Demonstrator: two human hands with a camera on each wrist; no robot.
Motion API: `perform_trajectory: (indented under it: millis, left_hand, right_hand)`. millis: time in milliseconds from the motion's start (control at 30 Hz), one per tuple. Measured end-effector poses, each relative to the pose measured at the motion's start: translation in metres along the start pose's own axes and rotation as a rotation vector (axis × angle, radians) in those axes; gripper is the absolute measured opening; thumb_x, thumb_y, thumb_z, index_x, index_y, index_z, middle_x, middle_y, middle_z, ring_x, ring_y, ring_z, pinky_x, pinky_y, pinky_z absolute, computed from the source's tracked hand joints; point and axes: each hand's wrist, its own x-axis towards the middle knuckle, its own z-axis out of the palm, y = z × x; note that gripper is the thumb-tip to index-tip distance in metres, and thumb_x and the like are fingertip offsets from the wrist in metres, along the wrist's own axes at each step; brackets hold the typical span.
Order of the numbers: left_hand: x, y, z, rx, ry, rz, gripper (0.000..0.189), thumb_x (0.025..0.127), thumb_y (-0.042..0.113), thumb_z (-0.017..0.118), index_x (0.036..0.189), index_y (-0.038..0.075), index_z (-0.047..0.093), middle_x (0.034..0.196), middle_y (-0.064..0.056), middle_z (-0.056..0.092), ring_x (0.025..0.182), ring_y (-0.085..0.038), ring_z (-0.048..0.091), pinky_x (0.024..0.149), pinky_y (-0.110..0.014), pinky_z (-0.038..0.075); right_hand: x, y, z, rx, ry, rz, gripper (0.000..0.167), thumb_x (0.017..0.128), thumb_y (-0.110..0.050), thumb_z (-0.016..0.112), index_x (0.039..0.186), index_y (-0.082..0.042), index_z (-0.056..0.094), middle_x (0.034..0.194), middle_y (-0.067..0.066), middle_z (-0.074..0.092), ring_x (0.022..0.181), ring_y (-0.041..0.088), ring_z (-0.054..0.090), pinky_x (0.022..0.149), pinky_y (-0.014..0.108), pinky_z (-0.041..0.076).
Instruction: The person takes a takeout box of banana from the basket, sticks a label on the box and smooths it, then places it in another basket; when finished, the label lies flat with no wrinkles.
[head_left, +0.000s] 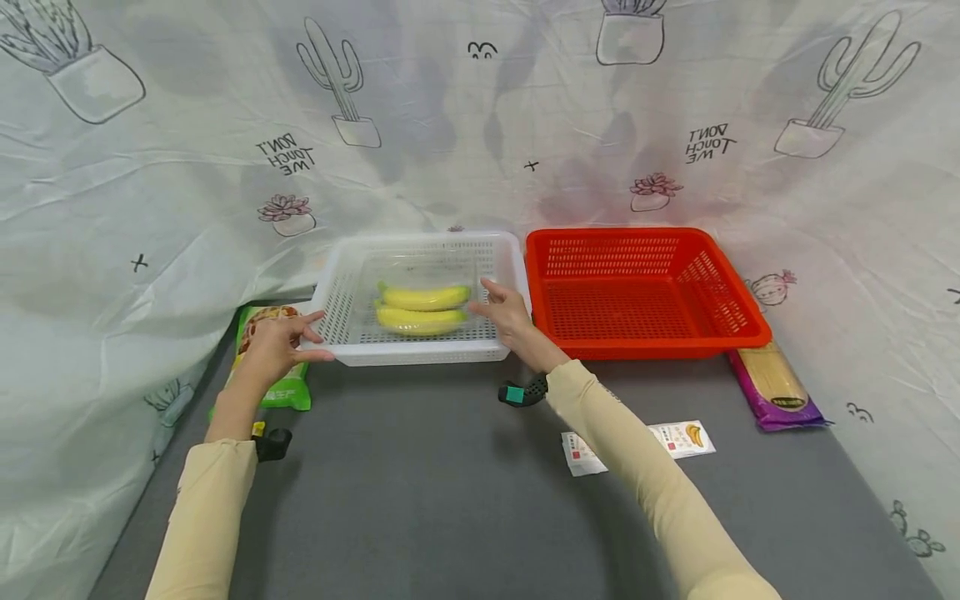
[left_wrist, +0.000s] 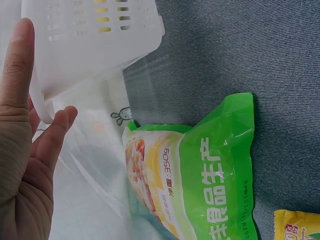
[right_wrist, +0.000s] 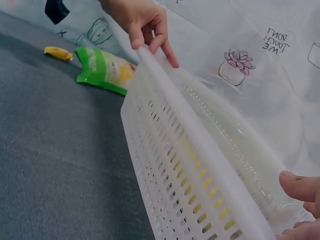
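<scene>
A white perforated basket stands at the back of the table. Inside it lies a clear plastic box with two yellow bananas. My left hand pinches the basket's left rim near the front corner, thumb and fingers on either side, as the left wrist view also shows. Over the basket's right side, my right hand reaches in, its fingertips right at the box's right end. Its thumb stands up apart from the other fingers in the right wrist view.
A red basket stands close on the right. Left of the white basket lies a green food bag, with a small yellow packet nearby. A purple-ended noodle pack and white printed packets lie on the right. Patterned cloth hangs behind.
</scene>
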Motion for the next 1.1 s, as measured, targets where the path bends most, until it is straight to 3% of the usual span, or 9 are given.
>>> perform_trajectory:
  millis: [167,333,467,667,833,967,1033,1100]
  left_hand:
    - [0.000,0.002,0.000,-0.011,-0.024,-0.025,0.027,0.062,0.015,0.087,0.079,-0.001,0.073,0.120,-0.021,0.062,0.056,-0.012,0.033,0.052,-0.023,0.029]
    - [0.001,0.003,0.000,-0.005,0.000,-0.010,0.026,0.060,0.013,0.088,0.077,0.000,0.073,0.118,-0.021,0.063,0.054,-0.011,0.031,0.051,-0.022,0.027]
    - [0.002,0.001,0.000,-0.004,0.011,-0.009,0.026,0.059,0.013,0.088,0.076,0.000,0.073,0.117,-0.021,0.064,0.053,-0.011,0.030,0.050,-0.021,0.027]
    - [0.001,0.001,0.000,-0.013,-0.020,-0.056,0.027,0.062,0.017,0.087,0.078,0.000,0.073,0.120,-0.021,0.062,0.055,-0.012,0.030,0.051,-0.023,0.027]
    - [0.000,0.000,0.001,-0.039,-0.016,-0.055,0.025,0.062,0.015,0.087,0.077,0.001,0.073,0.120,-0.021,0.062,0.054,-0.011,0.029,0.050,-0.023,0.026]
    - [0.000,0.000,0.002,-0.060,-0.009,-0.040,0.023,0.062,0.013,0.087,0.076,0.001,0.073,0.119,-0.021,0.063,0.053,-0.011,0.029,0.049,-0.023,0.026]
    - [-0.001,0.000,0.002,-0.063,-0.003,-0.032,0.023,0.061,0.013,0.087,0.076,0.002,0.073,0.119,-0.021,0.063,0.052,-0.009,0.028,0.049,-0.022,0.025]
    - [0.000,-0.001,0.003,-0.068,0.000,-0.020,0.023,0.061,0.012,0.087,0.076,0.002,0.073,0.119,-0.021,0.063,0.051,-0.008,0.027,0.048,-0.023,0.025]
  right_hand:
    - [0.006,0.003,0.003,-0.005,0.007,0.014,0.067,0.085,0.005,0.068,0.146,-0.007,0.041,0.155,0.003,0.031,0.143,0.021,0.021,0.109,0.032,0.030]
    - [0.013,0.004,0.007,-0.063,0.020,0.019,0.070,0.082,0.008,0.069,0.145,-0.007,0.042,0.154,0.004,0.033,0.142,0.021,0.024,0.108,0.032,0.032]
    - [0.017,0.004,0.010,-0.121,0.024,0.039,0.079,0.080,0.011,0.069,0.148,-0.013,0.037,0.155,0.000,0.031,0.143,0.020,0.023,0.106,0.031,0.034]
    - [0.023,0.007,0.012,-0.202,0.005,0.055,0.092,0.075,0.019,0.065,0.151,-0.021,0.032,0.156,0.000,0.027,0.140,0.022,0.027,0.098,0.036,0.043]
    - [0.026,0.009,0.014,-0.297,-0.032,0.006,0.098,0.073,0.015,0.070,0.152,-0.025,0.028,0.157,0.004,0.025,0.113,0.028,0.043,0.089,0.039,0.047]
    - [0.028,0.011,0.016,-0.383,-0.065,-0.092,0.092,0.075,0.014,0.070,0.151,-0.024,0.033,0.156,0.000,0.029,0.097,0.020,0.043,0.078,0.028,0.048]
    - [0.028,0.010,0.018,-0.396,-0.086,-0.139,0.089,0.076,0.014,0.069,0.150,-0.022,0.036,0.155,-0.002,0.030,0.088,0.022,0.042,0.077,0.030,0.048]
    - [0.028,0.010,0.020,-0.400,-0.100,-0.172,0.086,0.077,0.012,0.071,0.149,-0.019,0.037,0.155,0.000,0.030,0.099,0.020,0.047,0.087,0.033,0.048]
